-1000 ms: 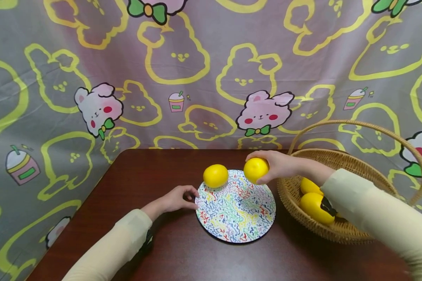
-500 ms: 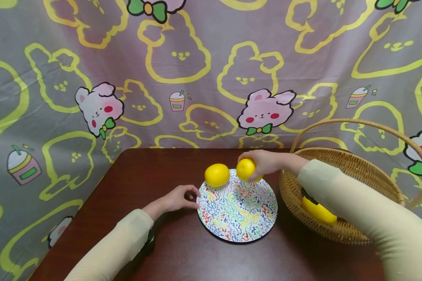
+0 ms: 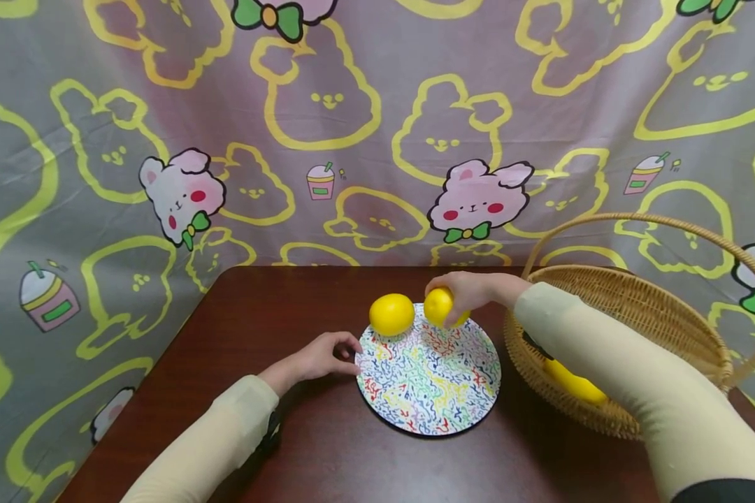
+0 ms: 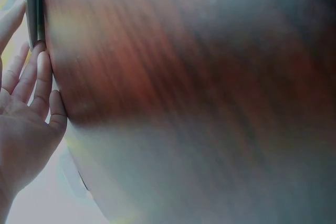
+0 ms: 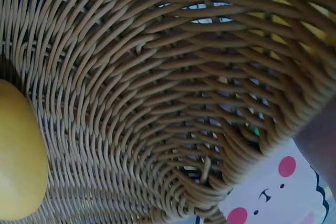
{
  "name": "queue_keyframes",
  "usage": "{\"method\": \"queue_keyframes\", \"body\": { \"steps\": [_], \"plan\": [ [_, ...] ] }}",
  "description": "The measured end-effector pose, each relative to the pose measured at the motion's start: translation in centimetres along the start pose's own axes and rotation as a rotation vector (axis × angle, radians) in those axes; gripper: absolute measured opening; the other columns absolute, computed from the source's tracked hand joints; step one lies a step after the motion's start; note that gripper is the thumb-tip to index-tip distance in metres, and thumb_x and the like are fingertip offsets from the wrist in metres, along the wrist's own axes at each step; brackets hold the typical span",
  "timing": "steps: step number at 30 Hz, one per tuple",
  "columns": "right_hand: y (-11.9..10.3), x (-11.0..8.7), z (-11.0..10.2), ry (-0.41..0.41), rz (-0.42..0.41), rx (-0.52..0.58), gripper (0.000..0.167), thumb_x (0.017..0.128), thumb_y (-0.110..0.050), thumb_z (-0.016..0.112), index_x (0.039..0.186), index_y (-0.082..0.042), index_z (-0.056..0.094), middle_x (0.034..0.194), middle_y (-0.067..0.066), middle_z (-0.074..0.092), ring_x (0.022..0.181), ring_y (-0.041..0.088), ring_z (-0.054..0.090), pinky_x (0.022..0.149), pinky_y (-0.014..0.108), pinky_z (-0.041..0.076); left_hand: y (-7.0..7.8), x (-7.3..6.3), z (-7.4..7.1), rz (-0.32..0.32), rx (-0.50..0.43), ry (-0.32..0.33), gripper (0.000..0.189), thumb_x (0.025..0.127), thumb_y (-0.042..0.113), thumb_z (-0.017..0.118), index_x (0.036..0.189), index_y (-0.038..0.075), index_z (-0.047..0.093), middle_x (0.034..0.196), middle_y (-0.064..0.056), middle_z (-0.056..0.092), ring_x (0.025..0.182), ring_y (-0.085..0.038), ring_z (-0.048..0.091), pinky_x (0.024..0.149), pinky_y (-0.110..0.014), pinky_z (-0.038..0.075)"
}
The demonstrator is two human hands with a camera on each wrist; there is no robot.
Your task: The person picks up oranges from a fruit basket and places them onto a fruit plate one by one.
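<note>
My right hand (image 3: 470, 290) grips a yellow lemon (image 3: 437, 305) from above, low over the back right of a round plate (image 3: 428, 391) with a multicoloured squiggle pattern. A second lemon (image 3: 392, 314) rests at the plate's back left rim. On the left, my left hand (image 3: 321, 356) touches the plate's edge with thumb and fingertips. In the left wrist view its fingers (image 4: 42, 80) lie fairly straight, close under the dark plate edge (image 4: 34, 9). The right wrist view shows the basket's wicker wall and a lemon (image 5: 18, 156), while the right hand is mostly out of it.
A tall-handled wicker basket (image 3: 642, 307) stands to the right of the plate, partly behind my right sleeve. Yellow fruit (image 3: 575, 384) lies inside it. The brown table (image 3: 277, 300) ends at a patterned curtain (image 3: 352, 168) at the back.
My right hand has carried the lemon a little left and lowered it toward the back of the plate. The left hand stays at the plate's edge.
</note>
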State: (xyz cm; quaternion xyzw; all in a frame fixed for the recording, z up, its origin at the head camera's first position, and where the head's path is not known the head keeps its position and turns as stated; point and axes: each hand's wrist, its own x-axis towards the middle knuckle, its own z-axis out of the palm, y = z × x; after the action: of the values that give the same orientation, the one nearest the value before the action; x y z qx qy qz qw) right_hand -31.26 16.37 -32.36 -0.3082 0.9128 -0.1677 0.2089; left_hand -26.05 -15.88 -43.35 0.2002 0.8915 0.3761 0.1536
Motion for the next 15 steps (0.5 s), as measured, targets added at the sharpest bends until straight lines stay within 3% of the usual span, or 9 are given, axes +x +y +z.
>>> {"method": "queue_keyframes", "body": {
  "steps": [6, 15],
  "plan": [
    [0.6, 1.2, 0.7, -0.032, -0.011, -0.034, 0.066, 0.073, -0.019, 0.085, 0.131, -0.01, 0.053, 0.11, 0.004, 0.057, 0.095, 0.024, 0.052, 0.085, 0.042, 0.045, 0.0, -0.1, -0.1, 0.007, 0.003, 0.002, 0.032, 0.08, 0.025, 0.082, 0.105, 0.015, 0.066, 0.096, 0.001, 0.059, 0.089, -0.02, 0.052, 0.076, -0.031, 0.046],
    [1.1, 2.0, 1.3, -0.025, 0.079, -0.031, 0.066, 0.073, -0.021, 0.085, 0.13, -0.009, 0.053, 0.109, 0.006, 0.057, 0.096, 0.026, 0.052, 0.088, 0.044, 0.045, 0.0, 0.0, -0.2, 0.0, 0.009, -0.005, 0.031, 0.08, 0.026, 0.082, 0.105, 0.016, 0.065, 0.095, 0.001, 0.059, 0.089, -0.02, 0.052, 0.077, -0.031, 0.047]
  ]
}}
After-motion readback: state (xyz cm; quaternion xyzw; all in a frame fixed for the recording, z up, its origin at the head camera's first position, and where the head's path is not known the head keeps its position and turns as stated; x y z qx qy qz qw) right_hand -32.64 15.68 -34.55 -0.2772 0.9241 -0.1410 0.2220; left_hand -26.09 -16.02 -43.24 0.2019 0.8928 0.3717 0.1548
